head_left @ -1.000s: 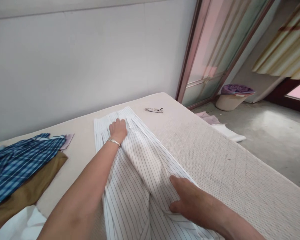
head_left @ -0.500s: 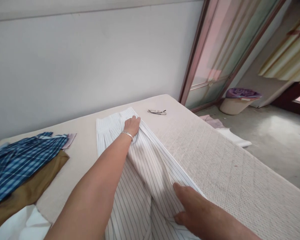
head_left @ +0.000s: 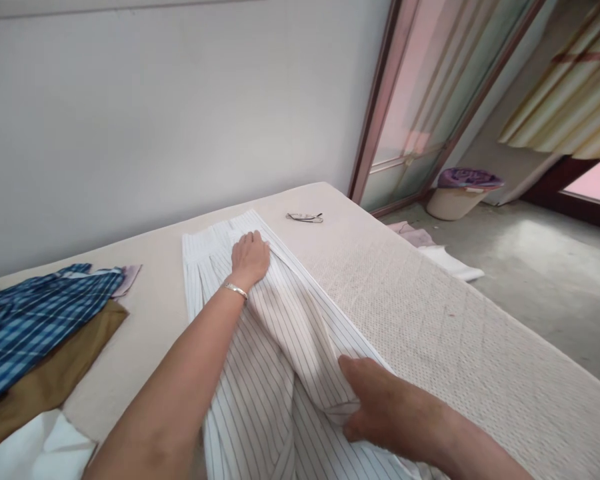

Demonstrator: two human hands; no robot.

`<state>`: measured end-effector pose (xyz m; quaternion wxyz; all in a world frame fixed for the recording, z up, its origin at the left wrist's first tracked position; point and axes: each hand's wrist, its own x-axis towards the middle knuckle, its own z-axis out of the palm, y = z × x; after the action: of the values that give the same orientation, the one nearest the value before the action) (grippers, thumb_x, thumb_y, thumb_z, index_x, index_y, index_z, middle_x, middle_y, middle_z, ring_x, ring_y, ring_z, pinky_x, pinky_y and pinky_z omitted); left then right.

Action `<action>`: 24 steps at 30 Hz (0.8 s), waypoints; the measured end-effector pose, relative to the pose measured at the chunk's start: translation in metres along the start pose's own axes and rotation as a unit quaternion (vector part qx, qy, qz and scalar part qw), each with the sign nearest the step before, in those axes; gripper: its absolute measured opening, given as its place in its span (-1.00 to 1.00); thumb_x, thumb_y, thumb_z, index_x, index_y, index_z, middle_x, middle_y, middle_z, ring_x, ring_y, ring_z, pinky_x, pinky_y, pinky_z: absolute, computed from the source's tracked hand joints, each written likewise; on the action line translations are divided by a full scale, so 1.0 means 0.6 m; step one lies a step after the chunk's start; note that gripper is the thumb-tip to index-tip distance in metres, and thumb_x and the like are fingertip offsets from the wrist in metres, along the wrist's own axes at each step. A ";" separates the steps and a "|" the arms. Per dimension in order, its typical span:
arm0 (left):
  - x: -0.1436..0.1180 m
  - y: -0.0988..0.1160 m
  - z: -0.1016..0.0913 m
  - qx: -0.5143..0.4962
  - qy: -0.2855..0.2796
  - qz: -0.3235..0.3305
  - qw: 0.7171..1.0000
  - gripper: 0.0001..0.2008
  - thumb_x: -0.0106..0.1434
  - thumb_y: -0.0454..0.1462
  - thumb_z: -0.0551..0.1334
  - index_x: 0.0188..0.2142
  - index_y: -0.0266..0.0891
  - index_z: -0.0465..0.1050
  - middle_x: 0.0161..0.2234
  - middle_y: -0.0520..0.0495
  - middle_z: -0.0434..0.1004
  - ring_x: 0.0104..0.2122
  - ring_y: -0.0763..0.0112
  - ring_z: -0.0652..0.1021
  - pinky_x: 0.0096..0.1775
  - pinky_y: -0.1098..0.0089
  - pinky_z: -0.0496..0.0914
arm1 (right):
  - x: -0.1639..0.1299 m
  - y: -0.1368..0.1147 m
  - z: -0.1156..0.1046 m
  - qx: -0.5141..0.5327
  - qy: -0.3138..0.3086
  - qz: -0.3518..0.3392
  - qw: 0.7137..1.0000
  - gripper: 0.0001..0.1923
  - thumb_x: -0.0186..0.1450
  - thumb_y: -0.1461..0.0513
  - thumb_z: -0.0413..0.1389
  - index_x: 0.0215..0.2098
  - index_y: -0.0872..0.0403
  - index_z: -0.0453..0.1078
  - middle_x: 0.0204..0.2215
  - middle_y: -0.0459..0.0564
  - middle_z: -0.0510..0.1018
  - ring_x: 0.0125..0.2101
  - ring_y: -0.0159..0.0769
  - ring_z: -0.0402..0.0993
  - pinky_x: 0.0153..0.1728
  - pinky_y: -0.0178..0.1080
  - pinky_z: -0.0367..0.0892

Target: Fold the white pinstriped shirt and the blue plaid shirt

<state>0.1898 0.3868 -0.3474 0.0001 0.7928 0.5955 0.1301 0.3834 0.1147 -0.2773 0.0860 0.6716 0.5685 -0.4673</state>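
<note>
White trousers with thin dark stripes (head_left: pixel 275 373) lie lengthwise in front of me, waistband at the far end. My left hand (head_left: pixel 251 257), a silver bracelet at its wrist, rests palm down on the upper part just below the waistband. Its fingers lie close together on the cloth, their tips partly hidden. Farther down, at the right edge of the upper leg, my right hand (head_left: pixel 375 403) has a fold of the fabric between thumb and fingers. The upper leg is bunched and lies askew over the lower one.
The trousers lie on a cream mattress (head_left: pixel 405 300) against a pale wall. A blue plaid garment (head_left: pixel 45 313), brown cloth (head_left: pixel 75 360) and white cloth (head_left: pixel 37 447) lie left. Folded glasses (head_left: pixel 305 218) sit beyond the waistband. A lined bin (head_left: pixel 455 200) stands on the floor.
My left hand has slid from the waistband a little down the trousers toward me. The right hand has closed more on the fabric fold. The view has shifted slightly.
</note>
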 end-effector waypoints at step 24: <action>-0.393 0.103 -0.101 -0.035 -0.073 0.183 0.980 -0.45 0.32 -0.39 0.07 0.28 -0.14 0.36 0.37 -0.15 0.28 0.42 0.08 0.15 0.35 -0.03 0.10 | -0.010 0.062 -0.041 0.153 -0.064 -0.158 0.973 -0.84 0.18 0.44 0.11 -0.34 0.10 0.29 -0.49 -0.08 0.50 -0.40 -0.23 0.59 -0.36 -0.29 0.50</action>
<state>0.1747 0.1367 -0.3278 0.0473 0.8952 0.4339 0.0901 0.4283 0.1138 -0.2751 -0.0567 0.5475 0.5824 -0.5982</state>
